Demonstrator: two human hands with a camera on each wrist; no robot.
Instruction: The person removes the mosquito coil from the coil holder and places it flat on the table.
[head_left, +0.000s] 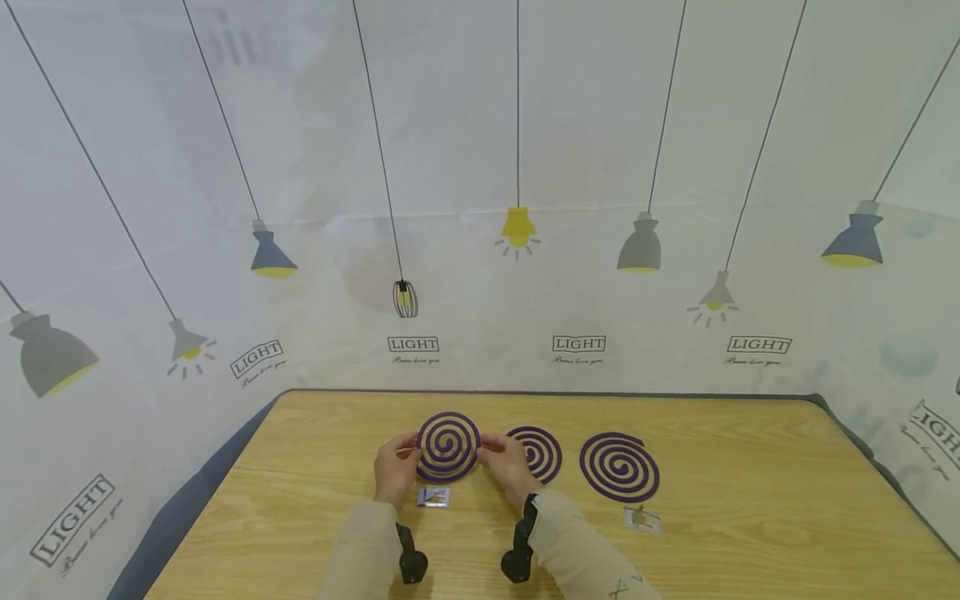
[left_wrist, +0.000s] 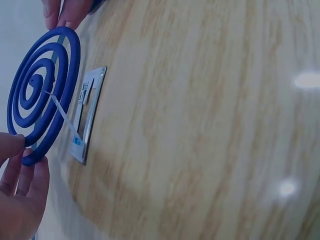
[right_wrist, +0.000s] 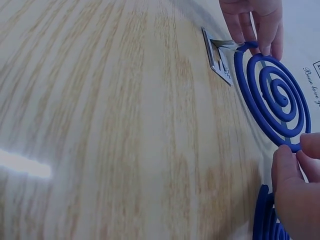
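Note:
A purple mosquito coil (head_left: 447,444), blue in the wrist views, is held up by both hands, tilted above the table. My left hand (head_left: 395,469) pinches its left rim between thumb and fingers. On the opposite rim, my right hand (head_left: 512,467) pinches it the same way. Just below the coil lies a small flat metal coil stand (head_left: 433,497). Its thin raised prong (left_wrist: 65,117) points up toward the coil in the left wrist view; whether the tip touches cannot be told. Behind my right hand, a second coil (head_left: 556,457) is partly hidden.
To the right, a third coil (head_left: 621,467) lies on the wooden table (head_left: 750,467), with another metal stand (head_left: 642,520) in front of it. A white printed curtain (head_left: 480,283) surrounds the table's back and sides.

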